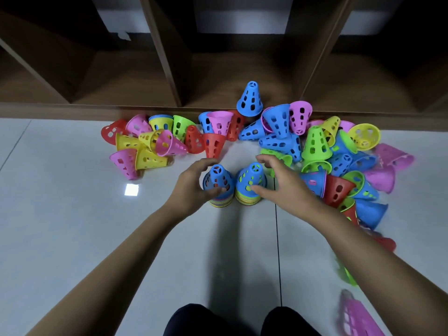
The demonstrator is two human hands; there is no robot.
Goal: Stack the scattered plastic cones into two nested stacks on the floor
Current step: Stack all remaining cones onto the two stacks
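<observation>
Left stack (218, 178): left hand (190, 187) fingers grasping; right hand (278, 180) fingers released beside right stack (249, 177).

An indoor room, perhaps a playroom: pale tiled floor (72, 214), wooden cubby shelving (169, 57), plastic cones (315, 144).

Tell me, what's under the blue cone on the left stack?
Under the blue cone, colourful stacked rims show, and red through its holes. The cones' bodies are hidden.
</observation>
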